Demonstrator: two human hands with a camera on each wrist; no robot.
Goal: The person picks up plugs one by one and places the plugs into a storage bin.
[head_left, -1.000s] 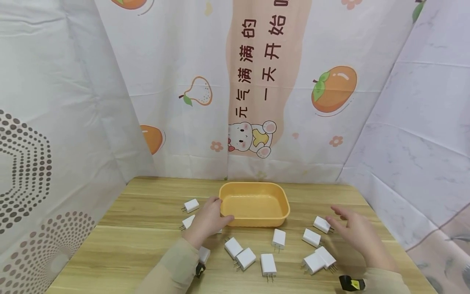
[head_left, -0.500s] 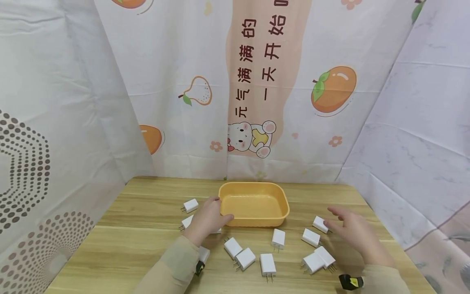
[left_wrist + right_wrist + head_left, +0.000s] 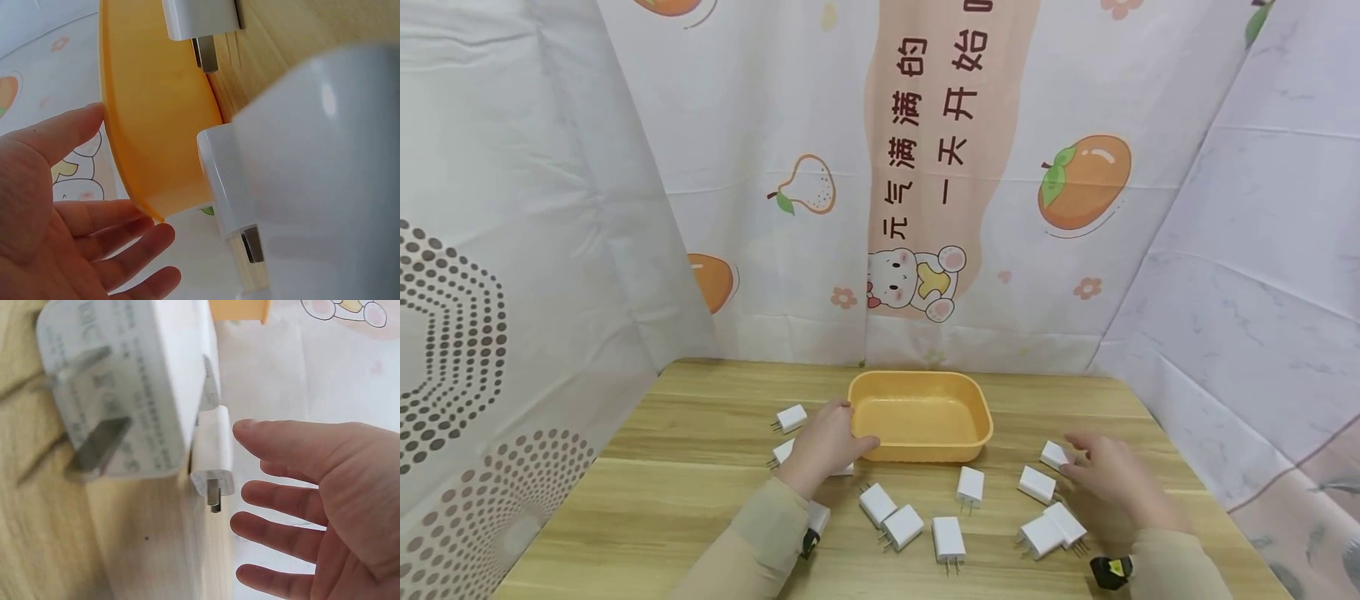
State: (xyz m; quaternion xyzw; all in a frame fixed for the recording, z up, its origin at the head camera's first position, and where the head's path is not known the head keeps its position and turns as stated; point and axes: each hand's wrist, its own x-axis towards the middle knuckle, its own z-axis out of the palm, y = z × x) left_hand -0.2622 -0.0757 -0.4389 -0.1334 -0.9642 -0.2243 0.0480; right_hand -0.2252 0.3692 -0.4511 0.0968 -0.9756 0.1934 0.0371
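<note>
Tray, yellow and open-topped (image 3: pixel 917 452), is set toward the far edge of the wooden table (image 3: pixel 647 517), roughly midway across. Its left end is gripped by the left hand (image 3: pixel 822 447), thumb laid at the near side of the rim, fingertips at the left edge, remaining fingers loosely bent in the left wrist view. Nothing is grasped by the right hand (image 3: pixel 1108 471): fingers are spread, thumb and index held just beside the far right charger (image 3: pixel 1054 455); whether it is touched cannot be told.

White two-prong chargers are scattered on the table, on both sides and in front of the tray. One charger (image 3: pixel 1037 485) is placed just in front of the far right one; nearer the person, an overlapping pair (image 3: pixel 1052 530) is seen. Left of centre, two touching chargers (image 3: pixel 889 517) are laid; others are partly hidden by the left hand and sleeve (image 3: pixel 763 533). Behind the table, a white curtain (image 3: pixel 760 108) is hung, printed with fruit, a cartoon animal and Chinese characters.
</note>
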